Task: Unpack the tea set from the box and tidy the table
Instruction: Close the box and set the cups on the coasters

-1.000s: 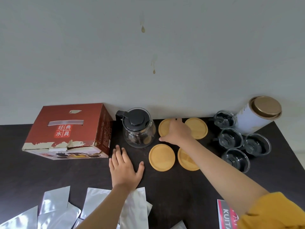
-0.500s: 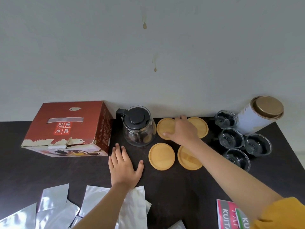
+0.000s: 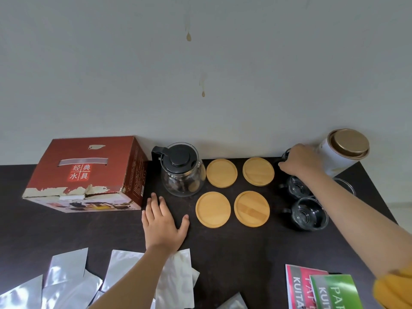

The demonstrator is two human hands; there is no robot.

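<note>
Fingers point(image 3: 284, 167) of right hand point(image 3: 301, 161) curled over glass cup point(image 3: 286, 155), counter point(image 3: 234, 253) back-right corner, grip unclear; left hand point(image 3: 163, 221) flat, splayed, empty, beside teapot point(image 3: 181, 172).

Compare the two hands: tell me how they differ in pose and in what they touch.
The left hand lies flat, fingers spread, on the bare dark table near the glass teapot; the right hand is curled over a glass cup by the white tin. The left sits close to the body; the right reaches far to the back. Both are bare.

We see matt wooden coasters point(image 3: 221, 173), a clear glass teapot point(image 3: 182, 175) with black plastic lid, torn cardboard box point(image 3: 89, 172), and shiny foil pouches point(image 3: 66, 264).
</note>
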